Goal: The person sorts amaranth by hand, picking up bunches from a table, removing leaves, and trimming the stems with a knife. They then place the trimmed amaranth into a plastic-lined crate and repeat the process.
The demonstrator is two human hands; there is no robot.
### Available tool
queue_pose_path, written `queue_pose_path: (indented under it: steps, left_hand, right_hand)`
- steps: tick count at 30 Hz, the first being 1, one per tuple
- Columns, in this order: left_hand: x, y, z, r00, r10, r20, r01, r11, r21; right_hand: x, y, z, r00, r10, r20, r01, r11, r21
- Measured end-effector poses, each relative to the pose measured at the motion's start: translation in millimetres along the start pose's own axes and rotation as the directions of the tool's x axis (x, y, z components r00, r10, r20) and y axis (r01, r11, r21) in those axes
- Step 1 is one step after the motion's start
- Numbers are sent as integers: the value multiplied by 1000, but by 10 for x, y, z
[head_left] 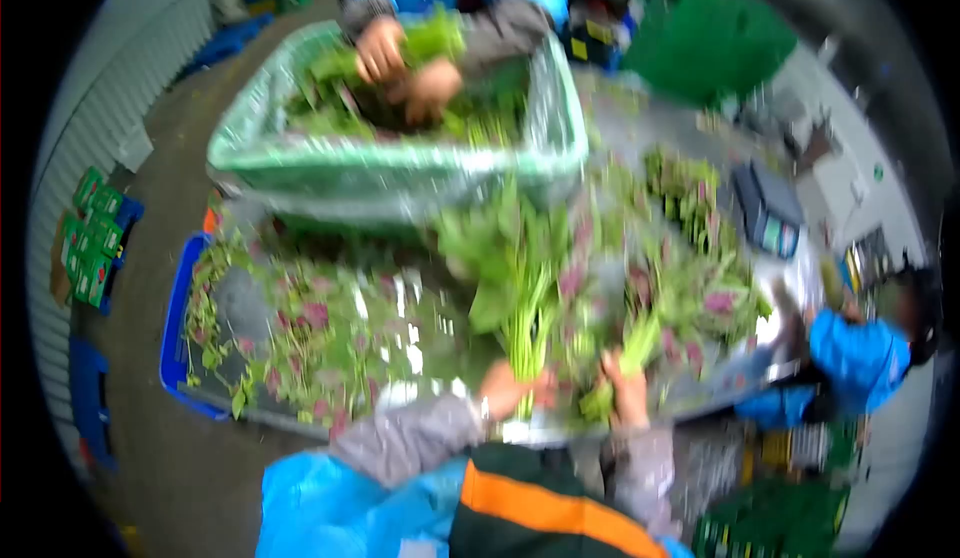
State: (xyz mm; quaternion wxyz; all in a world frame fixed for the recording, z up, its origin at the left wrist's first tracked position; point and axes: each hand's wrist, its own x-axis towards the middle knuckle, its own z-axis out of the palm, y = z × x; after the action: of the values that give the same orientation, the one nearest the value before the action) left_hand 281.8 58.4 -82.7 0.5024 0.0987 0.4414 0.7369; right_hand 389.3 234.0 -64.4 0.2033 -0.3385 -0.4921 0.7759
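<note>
My left hand (512, 388) grips the stems of a bunch of leafy greens (510, 268) that stands up over the metal table (410, 328). My right hand (626, 386) holds the stem end of a second bunch with green and purple-red leaves (650, 308). Both hands are close together at the table's near edge. Loose green and purple-red leaves (310, 328) lie spread over the table to the left. The picture is blurred, so finger detail is unclear.
Across the table a person in a blue jacket has both hands (405, 68) in a plastic-lined green crate (400, 163) of greens. Another person in blue (860, 353) is at the right. A blue crate (180, 328) sits left; a scale (768, 213) at the far right.
</note>
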Motion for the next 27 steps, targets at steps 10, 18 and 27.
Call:
queue_pose_path:
  steps: [10, 18, 27]
  left_hand:
    - [-11, -339, -88, 966, -256, 34, 255, 966, 45]
    - [-39, -358, -157, 887, -428, 172, 428, 903, 38]
    - [-79, -396, -109, 923, -357, 145, 363, 932, -15]
  right_hand:
    - [-267, 722, 180, 943, 289, 163, -242, 936, -255]
    - [-261, 734, 95, 927, 113, 357, 216, 617, -756]
    - [-232, 463, -22, 971, 237, 2, -225, 925, -305]
